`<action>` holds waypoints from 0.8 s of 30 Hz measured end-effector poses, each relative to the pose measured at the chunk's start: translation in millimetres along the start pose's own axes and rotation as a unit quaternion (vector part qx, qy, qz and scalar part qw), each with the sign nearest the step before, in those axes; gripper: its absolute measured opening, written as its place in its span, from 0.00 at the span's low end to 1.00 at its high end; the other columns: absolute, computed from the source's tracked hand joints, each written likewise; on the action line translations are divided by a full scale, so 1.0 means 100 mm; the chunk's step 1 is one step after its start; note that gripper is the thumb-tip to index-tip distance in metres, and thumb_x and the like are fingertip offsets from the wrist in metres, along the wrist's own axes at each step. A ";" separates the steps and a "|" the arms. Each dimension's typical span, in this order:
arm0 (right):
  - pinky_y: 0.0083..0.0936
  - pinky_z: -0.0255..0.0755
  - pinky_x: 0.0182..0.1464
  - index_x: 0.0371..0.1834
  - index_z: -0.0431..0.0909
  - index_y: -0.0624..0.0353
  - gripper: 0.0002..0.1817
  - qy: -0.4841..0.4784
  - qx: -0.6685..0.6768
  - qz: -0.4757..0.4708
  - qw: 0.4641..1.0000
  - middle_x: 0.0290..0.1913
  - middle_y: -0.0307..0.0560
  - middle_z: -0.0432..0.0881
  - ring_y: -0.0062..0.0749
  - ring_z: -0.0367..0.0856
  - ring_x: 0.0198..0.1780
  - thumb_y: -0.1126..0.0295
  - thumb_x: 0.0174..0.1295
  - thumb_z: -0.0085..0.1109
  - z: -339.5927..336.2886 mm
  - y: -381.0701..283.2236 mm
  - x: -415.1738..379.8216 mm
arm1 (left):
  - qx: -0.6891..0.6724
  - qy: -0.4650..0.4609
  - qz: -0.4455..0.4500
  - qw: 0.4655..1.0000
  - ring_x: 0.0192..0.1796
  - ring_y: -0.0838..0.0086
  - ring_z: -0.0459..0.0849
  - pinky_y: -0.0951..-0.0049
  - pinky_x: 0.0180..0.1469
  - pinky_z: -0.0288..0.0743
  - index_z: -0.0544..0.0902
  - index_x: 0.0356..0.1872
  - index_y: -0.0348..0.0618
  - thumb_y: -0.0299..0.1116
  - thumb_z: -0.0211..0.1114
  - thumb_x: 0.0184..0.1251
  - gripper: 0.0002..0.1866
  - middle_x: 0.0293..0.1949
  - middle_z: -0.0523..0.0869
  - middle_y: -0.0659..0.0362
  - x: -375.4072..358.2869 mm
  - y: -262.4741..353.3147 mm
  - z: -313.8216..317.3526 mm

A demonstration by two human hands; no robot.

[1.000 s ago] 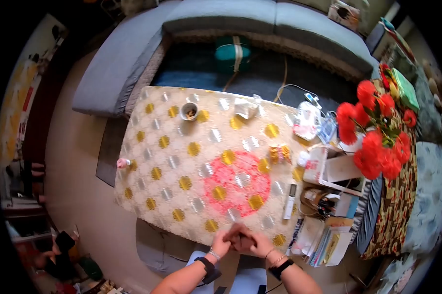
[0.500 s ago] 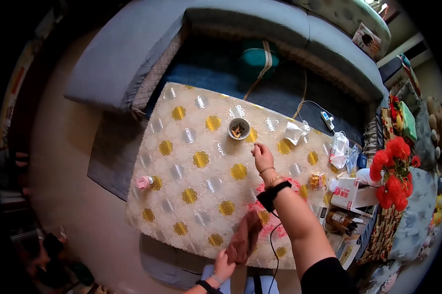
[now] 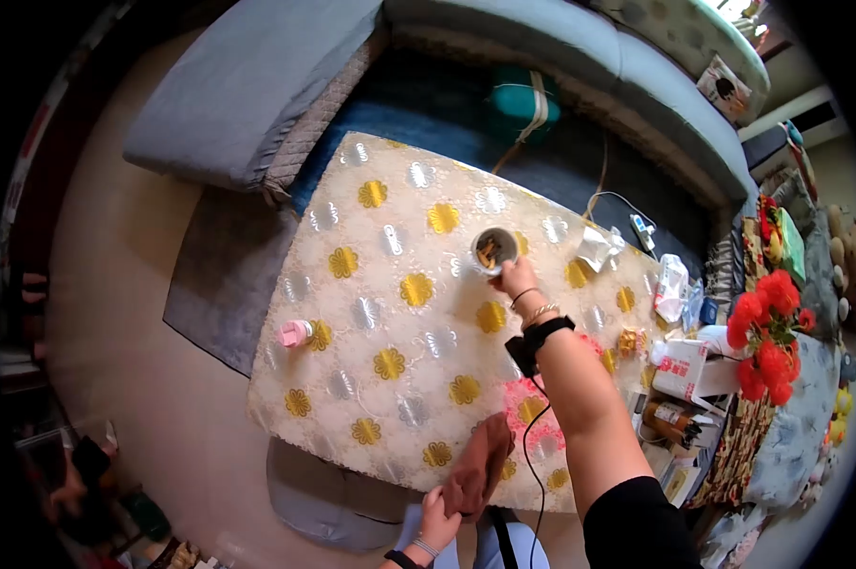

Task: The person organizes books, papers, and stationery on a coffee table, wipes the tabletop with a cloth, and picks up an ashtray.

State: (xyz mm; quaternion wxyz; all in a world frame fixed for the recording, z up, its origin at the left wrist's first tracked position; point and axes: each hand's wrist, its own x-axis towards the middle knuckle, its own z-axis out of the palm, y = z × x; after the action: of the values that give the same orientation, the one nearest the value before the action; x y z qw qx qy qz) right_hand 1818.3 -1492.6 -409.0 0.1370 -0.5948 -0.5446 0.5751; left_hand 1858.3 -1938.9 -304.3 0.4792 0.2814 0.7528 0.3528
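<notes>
My right hand [image 3: 517,279] is closed on the near rim of a small round ashtray [image 3: 510,244] with cigarette butts inside. The ashtray leans a little to one side over the far part of the table. Down at the table's near edge, my left hand [image 3: 437,524] grips one end of a reddish-brown cloth [image 3: 477,464]. The cloth's other end lies over the tabletop. A bracelet and a black band with a cable sit on my right wrist.
A patterned cloth covers the table [image 3: 340,387]. A pink-capped bottle [image 3: 295,333] stands at its left. Crumpled white tissue [image 3: 597,248], a snack packet [image 3: 631,342], a white box [image 3: 682,369] and red flowers [image 3: 767,322] line the right side. A grey sofa [image 3: 248,90] lies beyond.
My right hand has reached the ashtray and closed on it; the ashtray now tilts. My left hand keeps its hold on the cloth. The view has shifted slightly.
</notes>
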 end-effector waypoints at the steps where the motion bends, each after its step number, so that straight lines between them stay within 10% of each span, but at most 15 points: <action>1: 0.26 0.75 0.21 0.36 0.64 0.70 0.11 0.010 0.005 -0.014 1.000 0.22 0.55 0.77 0.36 0.79 0.21 0.71 0.57 0.39 0.00 0.03 -0.23 | 0.013 -0.006 -0.020 1.000 0.52 0.51 0.65 0.62 0.56 0.60 0.72 0.46 0.36 0.26 0.58 0.41 0.24 0.49 0.69 0.47 -0.04 -0.01 0.03; 8: 0.31 0.72 0.28 0.43 0.69 0.64 0.16 -0.151 -0.092 -0.035 0.984 0.23 0.51 0.78 0.34 0.78 0.22 0.67 0.55 0.41 -0.52 0.89 -2.17 | -0.024 0.046 -0.003 0.999 0.54 0.51 0.64 0.63 0.59 0.58 0.69 0.48 0.33 0.27 0.58 0.41 0.26 0.52 0.66 0.45 -0.58 0.12 0.24; 18: 0.23 0.71 0.27 0.48 0.66 0.62 0.16 -0.134 -0.175 -0.090 0.971 0.24 0.46 0.76 0.25 0.76 0.23 0.70 0.57 0.41 -2.40 1.07 -5.52 | 0.076 0.096 0.131 0.984 0.53 0.57 0.69 0.68 0.57 0.61 0.64 0.52 0.35 0.25 0.56 0.37 0.32 0.47 0.70 0.47 -2.40 0.33 0.45; 24: 0.27 0.71 0.28 0.51 0.67 0.58 0.19 -0.094 -0.173 -0.016 0.980 0.22 0.48 0.77 0.32 0.77 0.22 0.68 0.55 0.39 -3.18 1.23 -6.77 | 0.186 -0.095 0.260 0.943 0.53 0.56 0.67 0.68 0.57 0.61 0.72 0.47 0.39 0.25 0.56 0.36 0.27 0.48 0.71 0.50 -3.06 0.93 0.29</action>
State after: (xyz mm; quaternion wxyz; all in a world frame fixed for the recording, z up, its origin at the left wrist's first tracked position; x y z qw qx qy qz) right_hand 2316.4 -1935.7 -48.3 -0.0105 -0.5440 -0.6557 0.5235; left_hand 2010.3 -2109.7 -78.5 0.3794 0.5840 0.6563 0.2902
